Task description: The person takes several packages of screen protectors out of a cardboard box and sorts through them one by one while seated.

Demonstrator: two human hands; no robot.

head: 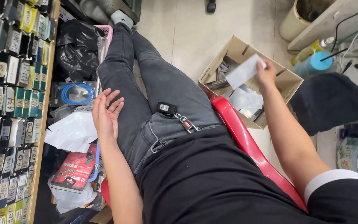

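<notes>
Two bare forearms reach out from a black shirt that fills the near edge, hiding the waist. A black key fob (167,108) on a metal clip lies on the dark denim lap. The left hand (105,113) hovers open, palm up, fingers spread, beside the thigh, above crumpled white plastic bags (72,132) and a red flat packet (74,171). A glossy red plastic chair (245,141) curves to the right. Farther right, the right hand (265,74) pinches a pale grey flat sleeve (242,71) over an open brown cardboard box (289,83), whose contents are hard to make out.
</notes>
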